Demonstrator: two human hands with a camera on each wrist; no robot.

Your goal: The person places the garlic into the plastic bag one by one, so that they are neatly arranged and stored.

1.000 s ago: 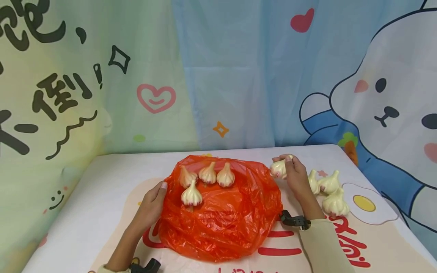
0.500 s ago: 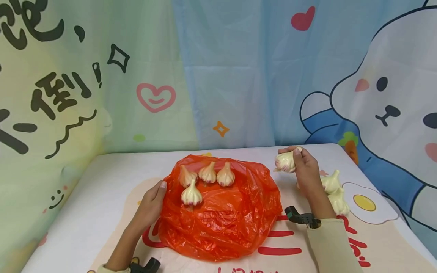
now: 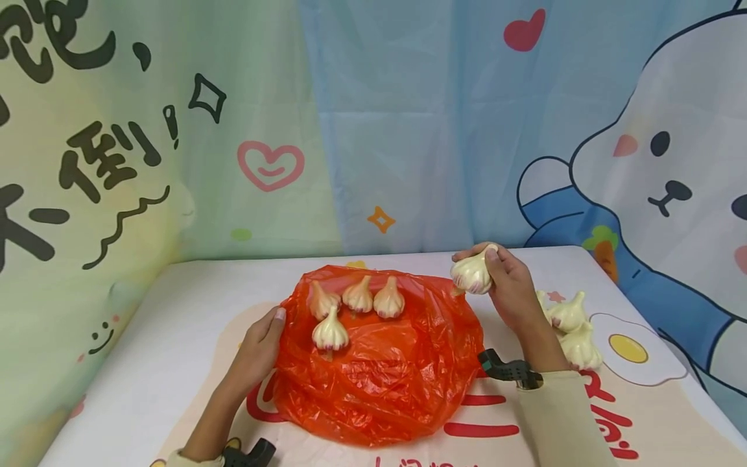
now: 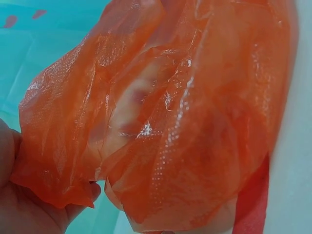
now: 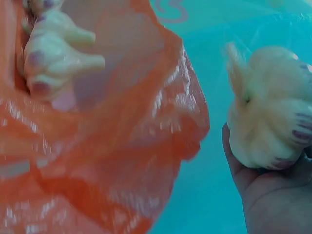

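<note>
An orange-red plastic bag (image 3: 379,376) lies spread with its mouth open, and several garlic bulbs (image 3: 389,298) sit inside toward its far side. My left hand (image 3: 259,347) pinches the bag's left rim, thumb on top; in the left wrist view the film (image 4: 53,165) runs between thumb and fingers. My right hand (image 3: 513,288) grips a pale garlic bulb (image 3: 471,271) above the bag's far right rim. In the right wrist view that bulb (image 5: 273,107) shows purple streaks and a root tuft, apart from the bag's edge (image 5: 190,107).
To the right of the bag, more garlic bulbs (image 3: 580,347) lie grouped on the printed tablecloth (image 3: 648,402), one partly hidden behind my right wrist. A printed curtain (image 3: 397,130) hangs behind the table's far edge.
My right hand, with the garlic bulb, has risen a little, swung right and come back left toward the bag's rim. My left hand and the bag stay nearly still.
</note>
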